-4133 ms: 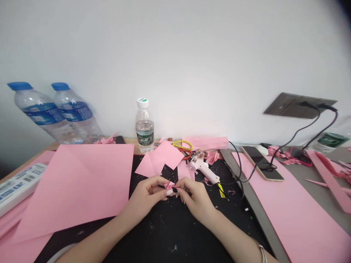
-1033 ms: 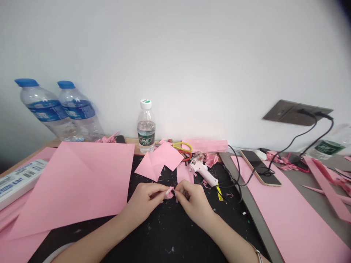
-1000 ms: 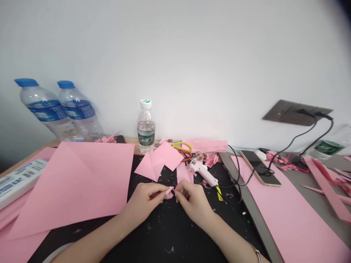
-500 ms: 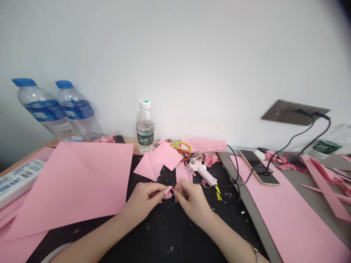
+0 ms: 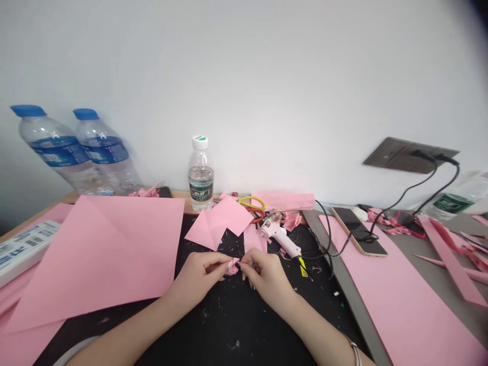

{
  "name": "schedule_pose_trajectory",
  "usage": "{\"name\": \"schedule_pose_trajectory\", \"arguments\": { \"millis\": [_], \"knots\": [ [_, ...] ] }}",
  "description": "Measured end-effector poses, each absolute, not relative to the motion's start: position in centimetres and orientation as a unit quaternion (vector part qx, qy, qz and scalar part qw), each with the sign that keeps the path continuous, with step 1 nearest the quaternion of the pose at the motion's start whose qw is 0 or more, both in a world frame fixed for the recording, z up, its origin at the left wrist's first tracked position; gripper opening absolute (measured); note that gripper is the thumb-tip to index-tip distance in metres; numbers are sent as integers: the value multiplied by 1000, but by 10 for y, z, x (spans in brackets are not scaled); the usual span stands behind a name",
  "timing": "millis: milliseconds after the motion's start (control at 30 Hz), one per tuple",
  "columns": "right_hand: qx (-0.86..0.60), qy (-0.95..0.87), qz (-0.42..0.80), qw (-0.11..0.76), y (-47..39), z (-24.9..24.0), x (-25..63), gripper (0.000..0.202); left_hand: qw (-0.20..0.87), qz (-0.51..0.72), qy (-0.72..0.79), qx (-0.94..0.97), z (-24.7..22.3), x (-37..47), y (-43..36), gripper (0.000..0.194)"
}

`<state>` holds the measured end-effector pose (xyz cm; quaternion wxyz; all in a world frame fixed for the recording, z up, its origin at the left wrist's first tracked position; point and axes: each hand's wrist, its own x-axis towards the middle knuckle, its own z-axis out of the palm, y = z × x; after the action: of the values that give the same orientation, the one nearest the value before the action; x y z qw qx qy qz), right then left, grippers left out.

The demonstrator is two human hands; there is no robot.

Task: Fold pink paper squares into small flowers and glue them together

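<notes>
A small folded pink paper piece [image 5: 233, 266] is held over the black mat [image 5: 229, 320] in the middle of the view. My left hand [image 5: 201, 274] pinches it from the left between thumb and fingertips. From the right, my right hand [image 5: 266, 277] is closed in a pinch at its edge, where a small dark thing [image 5: 238, 266] shows; whether the fingers grip the paper or the dark thing is too small to tell. Behind my hands lie pink paper squares [image 5: 219, 221] and a pink glue gun [image 5: 281, 238] with its cord trailing right.
Large pink sheets [image 5: 114, 244] and a white box [image 5: 26, 249] lie left. Bottles [image 5: 201, 190] stand along the wall. Yellow-handled scissors [image 5: 253, 203] lie at the back. On the right are a phone [image 5: 358, 231], black cables, a wall socket [image 5: 404, 155] and paper strips.
Both hands keep their hold at nearly the same place, with the right fingers slightly shifted at the paper piece. The whole view has moved very slightly.
</notes>
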<state>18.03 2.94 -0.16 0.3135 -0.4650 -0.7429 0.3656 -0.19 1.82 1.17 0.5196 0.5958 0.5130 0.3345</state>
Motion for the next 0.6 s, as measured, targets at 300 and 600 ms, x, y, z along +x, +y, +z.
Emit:
{"name": "schedule_pose_trajectory", "arguments": {
  "millis": [300,600],
  "knots": [
    [-472,-751,333,321,28,-3,179,13,515,340,505,604,8,-2,19,24],
    [-472,-753,330,317,28,-2,179,12,493,338,502,625,5,-3,17,24]
  ]
}}
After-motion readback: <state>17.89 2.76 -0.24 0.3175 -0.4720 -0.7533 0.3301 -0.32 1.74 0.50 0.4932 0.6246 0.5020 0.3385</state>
